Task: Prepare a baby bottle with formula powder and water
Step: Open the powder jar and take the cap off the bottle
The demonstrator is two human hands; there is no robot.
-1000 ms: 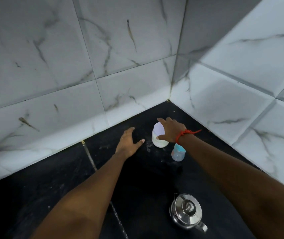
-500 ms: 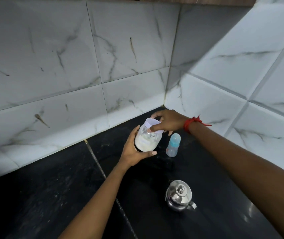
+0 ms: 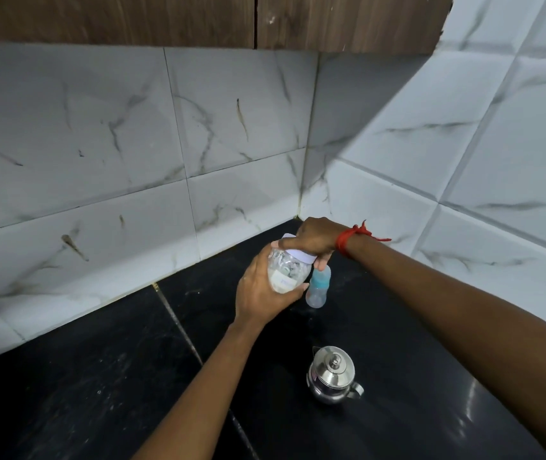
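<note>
A clear formula jar (image 3: 286, 273) with white powder inside and a pale lilac lid (image 3: 298, 251) is held tilted above the black counter. My left hand (image 3: 260, 292) cups the jar's body from below and the left. My right hand (image 3: 316, 240), with a red thread at the wrist, grips the lid from above. Just right of the jar stands a small baby bottle (image 3: 317, 287) with a blue cap, upright on the counter. A steel kettle (image 3: 331, 375) with its lid on sits nearer to me.
The black stone counter (image 3: 99, 376) runs into a corner of white marbled wall tiles (image 3: 238, 127). Brown wooden cabinets (image 3: 165, 18) hang above. The right tiled wall is close to the bottle and kettle.
The jar was lifted off the counter: my left hand went from flat on the counter to cupping the jar, and my right hand now grips the lid. The camera has tilted up.
</note>
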